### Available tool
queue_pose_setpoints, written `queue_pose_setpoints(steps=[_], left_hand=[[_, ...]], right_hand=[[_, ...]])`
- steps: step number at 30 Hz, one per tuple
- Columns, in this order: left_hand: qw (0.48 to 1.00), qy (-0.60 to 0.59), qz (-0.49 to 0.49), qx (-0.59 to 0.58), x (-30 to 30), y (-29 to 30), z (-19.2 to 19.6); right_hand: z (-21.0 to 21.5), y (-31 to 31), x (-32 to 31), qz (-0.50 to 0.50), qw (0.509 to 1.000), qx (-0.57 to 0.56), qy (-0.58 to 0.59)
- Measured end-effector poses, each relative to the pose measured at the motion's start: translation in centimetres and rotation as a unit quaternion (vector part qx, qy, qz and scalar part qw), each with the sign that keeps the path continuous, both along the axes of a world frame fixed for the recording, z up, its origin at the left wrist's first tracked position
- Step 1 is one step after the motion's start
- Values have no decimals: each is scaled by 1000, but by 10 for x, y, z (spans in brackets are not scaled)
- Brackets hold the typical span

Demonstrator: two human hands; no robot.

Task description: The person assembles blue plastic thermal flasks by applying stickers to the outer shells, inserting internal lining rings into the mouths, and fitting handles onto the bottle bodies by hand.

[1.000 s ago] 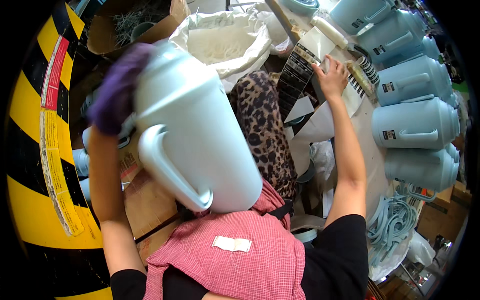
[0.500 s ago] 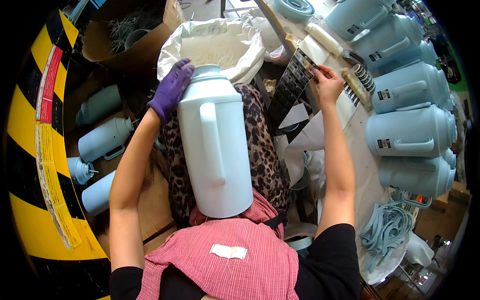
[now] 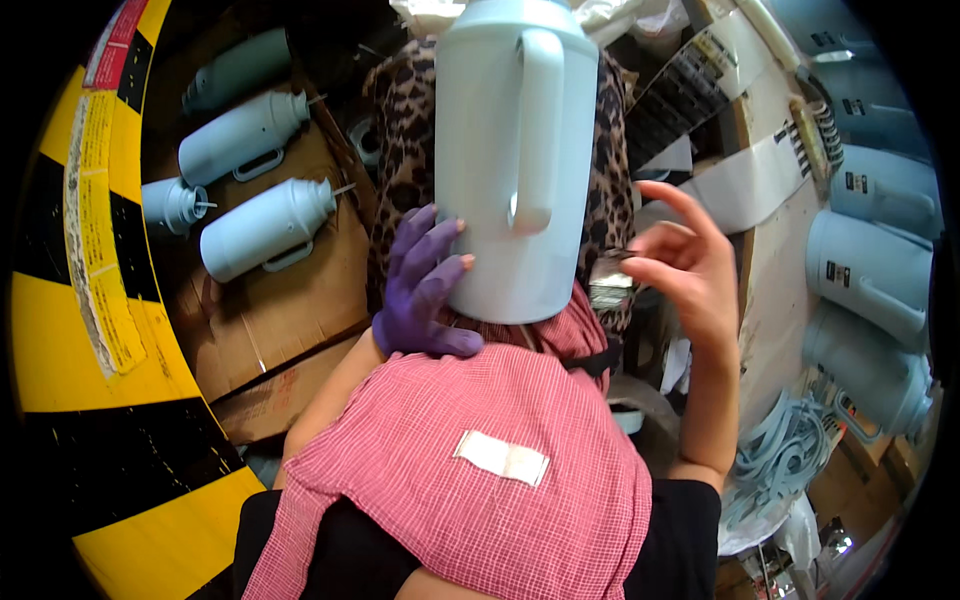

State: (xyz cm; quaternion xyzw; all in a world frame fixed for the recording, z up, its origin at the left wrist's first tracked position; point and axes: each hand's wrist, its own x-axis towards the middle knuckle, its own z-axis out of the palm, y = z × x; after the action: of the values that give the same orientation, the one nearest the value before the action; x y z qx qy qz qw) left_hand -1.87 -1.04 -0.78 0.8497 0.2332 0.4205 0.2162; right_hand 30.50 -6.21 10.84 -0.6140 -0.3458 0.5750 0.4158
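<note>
A large pale-blue vacuum flask body (image 3: pixel 480 170) with a side handle lies across my lap on leopard-print cloth, its base toward me. My left hand (image 3: pixel 422 285) wears a purple glove with bare fingertips. Its fingers are spread against the flask's lower left side. To the right of the base, my right hand (image 3: pixel 695 265) is bare and pinches a small dark-and-silver sticker (image 3: pixel 611 284) between thumb and finger. The sticker is apart from the flask. Beyond that hand, a sheet of dark labels (image 3: pixel 685 90) hangs by the table edge.
Several labelled pale-blue flasks (image 3: pixel 862 265) lie along the table (image 3: pixel 765 270) at right, near a heap of blue straps (image 3: pixel 785 440). More flask bodies (image 3: pixel 265 228) lie on cardboard (image 3: pixel 300 340) at left. A yellow-and-black striped barrier (image 3: pixel 110 440) curves along the left.
My right hand has come from the label sheet toward the flask's base, now with a sticker. My left hand has moved from the flask's neck to its lower side. The view has shifted.
</note>
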Motion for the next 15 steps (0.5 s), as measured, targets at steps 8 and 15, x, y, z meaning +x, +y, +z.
queue_pose_setpoints(steps=[8,15], left_hand=[[1000,3,1,9,11,-6,-1],[984,161,65,49,12,-14,4]], right_hand=[[-16,19,-57,66,995,-41,64],[-19,19,-72,110,954,30,-276]])
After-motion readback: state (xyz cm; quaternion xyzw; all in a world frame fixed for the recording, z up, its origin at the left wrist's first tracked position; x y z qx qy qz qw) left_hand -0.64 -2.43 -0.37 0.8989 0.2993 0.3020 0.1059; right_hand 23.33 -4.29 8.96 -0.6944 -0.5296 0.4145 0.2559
